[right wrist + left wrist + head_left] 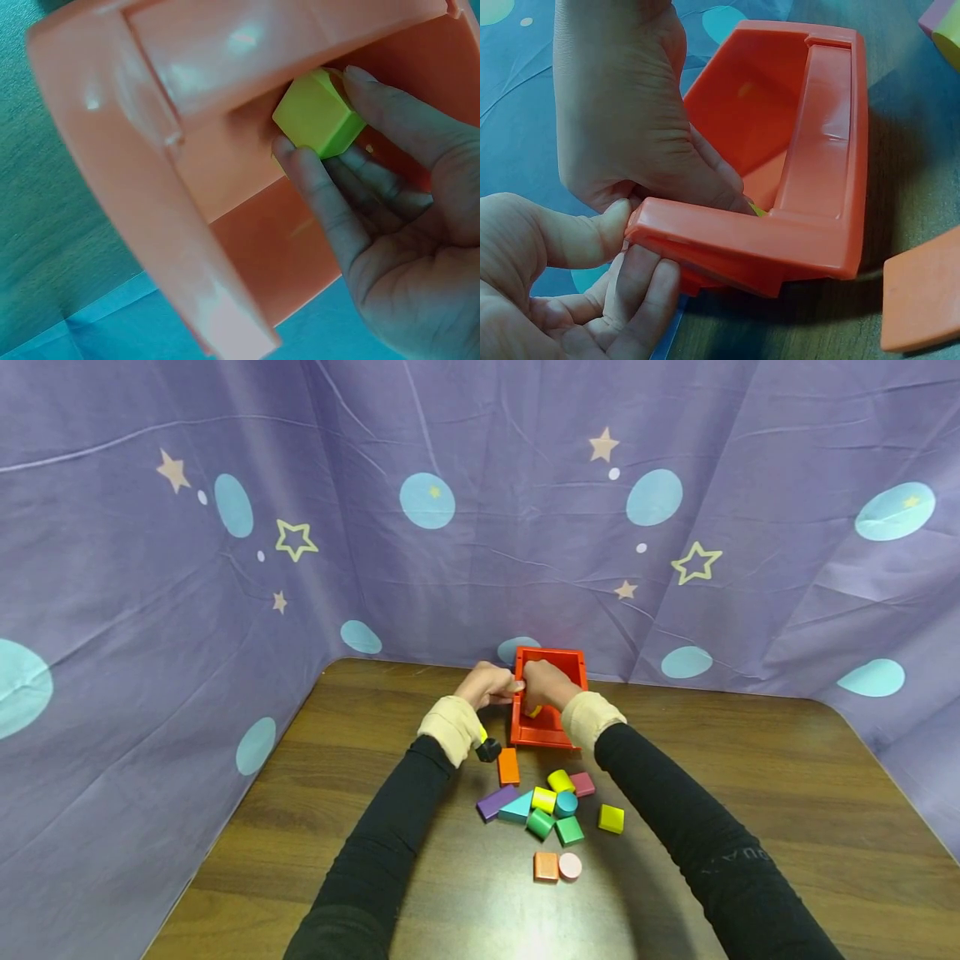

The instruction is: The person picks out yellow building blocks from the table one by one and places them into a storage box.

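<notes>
A red plastic bin (pixel 545 737) stands at the back of the table. My left hand (pixel 487 683) holds its left rim, thumb over the edge and fingers beneath, as the left wrist view shows. My right hand (pixel 550 683) reaches down inside the bin. Between its thumb and fingers it pinches a yellow block (pixel 315 120) with angled faces, close to the bin's inner wall. In the left wrist view the right hand hides most of that block.
An orange rectangular block (pixel 508 767) lies just in front of the bin. Nearer me are a purple block (pixel 497 803), a blue triangular block (pixel 517 808), a green cylinder (pixel 540 824), a yellow block (pixel 611 819) and several others. A patterned curtain (pixel 480 568) hangs behind the table.
</notes>
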{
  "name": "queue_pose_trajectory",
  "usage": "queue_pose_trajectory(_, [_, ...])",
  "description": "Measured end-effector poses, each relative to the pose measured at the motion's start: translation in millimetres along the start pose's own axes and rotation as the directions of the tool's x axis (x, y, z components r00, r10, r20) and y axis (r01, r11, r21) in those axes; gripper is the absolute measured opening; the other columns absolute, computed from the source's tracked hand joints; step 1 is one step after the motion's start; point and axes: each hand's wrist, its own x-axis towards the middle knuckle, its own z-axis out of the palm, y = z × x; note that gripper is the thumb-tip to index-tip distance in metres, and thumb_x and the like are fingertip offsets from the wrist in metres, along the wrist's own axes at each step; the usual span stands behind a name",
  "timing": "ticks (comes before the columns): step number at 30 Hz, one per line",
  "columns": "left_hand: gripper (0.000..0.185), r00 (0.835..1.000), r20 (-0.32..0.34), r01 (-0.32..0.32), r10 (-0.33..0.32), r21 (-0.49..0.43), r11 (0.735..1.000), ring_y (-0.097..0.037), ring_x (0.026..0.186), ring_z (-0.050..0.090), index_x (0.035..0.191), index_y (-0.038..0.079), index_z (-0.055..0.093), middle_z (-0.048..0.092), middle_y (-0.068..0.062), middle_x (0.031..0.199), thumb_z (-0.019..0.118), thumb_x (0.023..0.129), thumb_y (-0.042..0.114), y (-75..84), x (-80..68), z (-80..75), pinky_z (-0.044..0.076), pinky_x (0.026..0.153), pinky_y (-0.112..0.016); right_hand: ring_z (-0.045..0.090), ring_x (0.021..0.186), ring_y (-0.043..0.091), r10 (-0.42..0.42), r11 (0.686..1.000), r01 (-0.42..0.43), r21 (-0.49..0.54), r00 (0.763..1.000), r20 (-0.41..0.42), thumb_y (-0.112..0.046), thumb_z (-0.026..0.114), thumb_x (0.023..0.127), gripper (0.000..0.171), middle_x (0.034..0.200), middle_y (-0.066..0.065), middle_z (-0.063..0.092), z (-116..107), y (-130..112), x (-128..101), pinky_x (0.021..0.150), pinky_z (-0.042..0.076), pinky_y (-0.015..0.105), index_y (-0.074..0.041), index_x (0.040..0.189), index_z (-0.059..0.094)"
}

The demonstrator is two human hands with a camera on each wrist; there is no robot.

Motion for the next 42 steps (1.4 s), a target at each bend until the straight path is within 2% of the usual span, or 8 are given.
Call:
queue_pose_trajectory(5, [0.016,1.0,0.003,0.018,-0.018,0.006,1.0,-0.012,0.071,0.059,0.076,0.004,0.065,0.057,-0.001,0.075,0.072,0.09,0.004,1.2,0.4,-0.1,0.061,0.096,-0.036,0.055,0.076,0.022,0.006,1.0,-0.006,-0.005,1.0,-0.002,-0.004,0.09,0.072,0.026,0.089,0.01,0.07,2,2,4,0.071,0.058,0.031,0.0,0.094,0.075])
queue_pose_trajectory(8, [0.006,1.0,0.007,0.027,-0.027,-0.01,1.0,-0.013,0.075,0.061,0.09,0.0,0.068,0.059,-0.001,0.08,0.073,0.09,0.003,2.0,-0.2,-0.2,0.062,0.094,-0.032,0.056,0.076,0.022,-0.001,1.0,0.001,-0.003,1.0,-0.008,-0.004,0.09,0.072,0.027,0.09,0.011,0.071,3,2,4,0.073,0.059,0.032,0.0,0.093,0.075])
queue_pose_trajectory(12, [0.027,0.999,0.015,0.031,-0.031,-0.049,0.998,-0.014,0.08,0.063,0.116,-0.006,0.068,0.061,-0.002,0.085,0.072,0.09,0.001,2.9,-1.3,-0.2,0.061,0.094,-0.031,0.055,0.077,0.022,-0.009,1.0,0.009,-0.002,1.0,-0.017,-0.005,0.091,0.071,0.027,0.092,0.012,0.072,4,2,2,0.076,0.061,0.034,-0.001,0.093,0.075])
queue_pose_trajectory(15, [0.035,1.0,0.017,0.027,-0.027,-0.047,0.999,-0.014,0.079,0.063,0.123,-0.008,0.065,0.061,-0.001,0.086,0.072,0.09,0.001,3.0,-1.6,-0.2,0.061,0.094,-0.031,0.056,0.078,0.023,-0.01,1.0,0.01,-0.005,1.0,-0.021,-0.005,0.091,0.071,0.029,0.094,0.012,0.072,3,1,0,0.077,0.062,0.035,-0.001,0.094,0.075])
queue_pose_trajectory(20, [0.031,1.0,0.015,0.023,-0.022,-0.037,0.999,-0.012,0.076,0.061,0.119,-0.007,0.066,0.06,-0.001,0.084,0.072,0.09,0.002,2.7,-2.0,-0.4,0.061,0.095,-0.031,0.057,0.08,0.023,0.003,1.0,-0.003,-0.018,1.0,-0.012,-0.005,0.092,0.071,0.03,0.097,0.012,0.072,3,0,0,0.077,0.062,0.036,-0.001,0.095,0.075])
queue_pose_trajectory(31, [0.005,1.0,0.013,0.017,-0.017,-0.048,0.999,-0.012,0.07,0.06,0.091,-0.001,0.067,0.061,0.0,0.074,0.072,0.089,0.001,1.9,-3.1,-0.6,0.058,0.103,-0.038,0.049,0.078,0.022,-0.005,0.999,0.004,-0.042,1.0,-0.014,-0.003,0.09,0.07,0.027,0.089,0.009,0.065,-1,-2,-3,0.069,0.052,0.03,-0.001,0.092,0.074])
queue_pose_trajectory(38, [0.011,1.0,0.008,0.012,-0.012,-0.017,1.0,-0.012,0.069,0.059,0.08,0.001,0.065,0.058,-0.001,0.073,0.07,0.089,0.0,0.0,-2.0,0.2,0.058,0.103,-0.041,0.047,0.077,0.021,-0.024,0.997,0.022,-0.078,0.999,-0.022,-0.005,0.091,0.07,0.024,0.084,0.006,0.059,-6,-2,-7,0.066,0.049,0.029,-0.003,0.084,0.071])
queue_pose_trajectory(42, [0.014,1.0,0.006,0.008,-0.008,-0.052,0.999,-0.011,0.065,0.059,0.077,0.003,0.065,0.06,-0.001,0.071,0.069,0.089,-0.001,-0.1,-1.5,0.4,0.057,0.104,-0.042,0.047,0.075,0.02,-0.026,0.996,0.024,-0.091,0.999,-0.02,-0.006,0.09,0.07,0.024,0.082,0.005,0.056,-11,-3,-7,0.063,0.048,0.029,-0.004,0.083,0.07])
